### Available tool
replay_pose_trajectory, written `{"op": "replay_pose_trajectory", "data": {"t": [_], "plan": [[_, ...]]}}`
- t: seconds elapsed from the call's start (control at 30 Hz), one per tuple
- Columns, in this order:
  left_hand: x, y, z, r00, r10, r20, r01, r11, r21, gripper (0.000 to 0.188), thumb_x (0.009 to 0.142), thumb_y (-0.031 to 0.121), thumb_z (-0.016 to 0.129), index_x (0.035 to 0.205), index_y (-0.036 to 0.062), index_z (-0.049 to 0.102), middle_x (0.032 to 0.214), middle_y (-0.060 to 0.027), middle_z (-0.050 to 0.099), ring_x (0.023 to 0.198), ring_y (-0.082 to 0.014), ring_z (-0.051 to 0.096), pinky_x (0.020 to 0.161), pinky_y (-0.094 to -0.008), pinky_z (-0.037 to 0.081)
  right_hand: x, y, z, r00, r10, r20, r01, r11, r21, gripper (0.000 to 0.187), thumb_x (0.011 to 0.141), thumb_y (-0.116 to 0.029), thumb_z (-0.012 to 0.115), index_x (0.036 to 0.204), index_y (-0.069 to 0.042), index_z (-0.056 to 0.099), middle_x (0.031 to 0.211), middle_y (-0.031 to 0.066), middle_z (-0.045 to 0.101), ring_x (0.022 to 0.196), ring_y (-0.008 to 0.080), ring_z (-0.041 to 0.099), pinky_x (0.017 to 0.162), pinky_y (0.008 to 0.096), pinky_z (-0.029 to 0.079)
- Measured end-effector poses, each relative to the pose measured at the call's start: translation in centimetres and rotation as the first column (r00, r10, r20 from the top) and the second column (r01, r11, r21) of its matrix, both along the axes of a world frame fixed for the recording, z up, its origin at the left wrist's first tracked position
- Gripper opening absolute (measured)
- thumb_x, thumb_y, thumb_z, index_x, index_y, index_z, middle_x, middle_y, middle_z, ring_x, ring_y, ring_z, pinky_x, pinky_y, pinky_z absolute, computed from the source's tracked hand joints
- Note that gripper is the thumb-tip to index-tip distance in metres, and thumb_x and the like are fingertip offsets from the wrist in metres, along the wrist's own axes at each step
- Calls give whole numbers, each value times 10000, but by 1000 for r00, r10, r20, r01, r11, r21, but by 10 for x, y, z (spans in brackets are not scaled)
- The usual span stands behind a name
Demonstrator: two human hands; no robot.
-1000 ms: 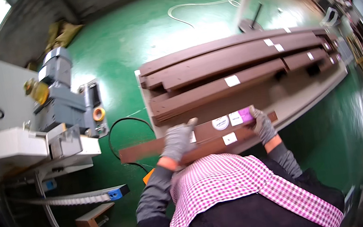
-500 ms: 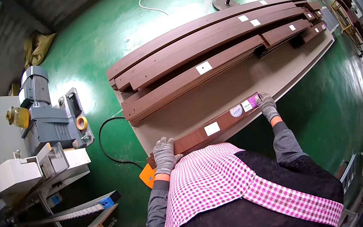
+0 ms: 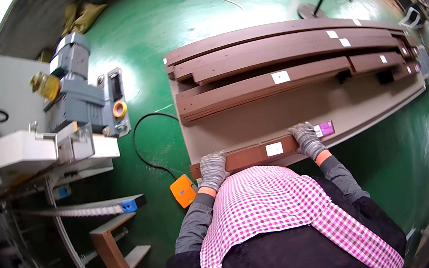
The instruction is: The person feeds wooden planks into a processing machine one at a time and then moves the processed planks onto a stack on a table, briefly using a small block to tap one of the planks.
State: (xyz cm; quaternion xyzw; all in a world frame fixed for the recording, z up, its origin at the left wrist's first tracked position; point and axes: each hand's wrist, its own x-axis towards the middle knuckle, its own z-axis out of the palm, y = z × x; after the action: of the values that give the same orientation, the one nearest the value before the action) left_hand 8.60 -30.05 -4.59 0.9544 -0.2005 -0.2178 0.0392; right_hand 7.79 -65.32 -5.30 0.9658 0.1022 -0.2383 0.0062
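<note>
A long brown board (image 3: 248, 157) lies along the near edge of a grey-brown panel (image 3: 257, 122), right in front of my checked apron. My gloved left hand (image 3: 213, 171) grips it close to its left end. Farther right, my gloved right hand (image 3: 307, 140) is closed over its top near the right end, covering part of the labels there. Between my hands a white sticker (image 3: 274, 149) shows on the board, and a purple label (image 3: 326, 128) sticks out beyond my right hand. My thumbs' undersides are hidden.
Stacked brown boards (image 3: 263, 87) with white stickers fill the panel's far side. At left stands a machine with a grey motor (image 3: 70, 58). An orange foot pedal (image 3: 183, 190) with a black cable (image 3: 142, 150) lies on the green floor beside my left arm.
My right hand has slid left along the board, closer to my left hand, and now covers the round label. The whole view has shifted, so the stacks appear farther right.
</note>
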Motion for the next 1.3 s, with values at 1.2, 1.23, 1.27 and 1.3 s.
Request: {"op": "replay_pose_trajectory", "data": {"t": [1.2,1.23,1.27,1.3], "plan": [[-19,51,-13,999,7,51,2,985,-170,603,784,294,583,1321,107,384,1189,-119,501,1124,-267,468,991,-437,305,12,87,-87,941,306,145,-321,942,93,371,827,-168,442,1196,-194,473,1046,47,556,943,230,563,818,394,425],[-18,55,-3,996,72,52,-59,975,-214,653,759,326,617,1323,98,378,1238,-126,473,1157,-295,444,1003,-435,296,10,89,-81,944,288,160,-304,949,88,364,829,-175,446,1192,-199,478,1038,44,562,935,231,567,814,388,429],[-17,61,5,990,135,49,-118,959,-257,704,735,358,650,1324,90,373,1288,-134,445,1189,-322,419,1015,-432,288,11,91,-75,946,280,161,-296,951,85,364,829,-175,446,1192,-199,478,1038,44,562,935,231,567,814,388,429],[-19,71,15,980,197,42,-174,934,-313,734,722,390,665,1318,75,375,1330,-135,414,1220,-328,390,1019,-419,294,14,96,-64,972,229,46,-233,969,88,354,874,-280,361,1203,-218,476,1113,41,551,1008,234,542,863,390,413]]}}
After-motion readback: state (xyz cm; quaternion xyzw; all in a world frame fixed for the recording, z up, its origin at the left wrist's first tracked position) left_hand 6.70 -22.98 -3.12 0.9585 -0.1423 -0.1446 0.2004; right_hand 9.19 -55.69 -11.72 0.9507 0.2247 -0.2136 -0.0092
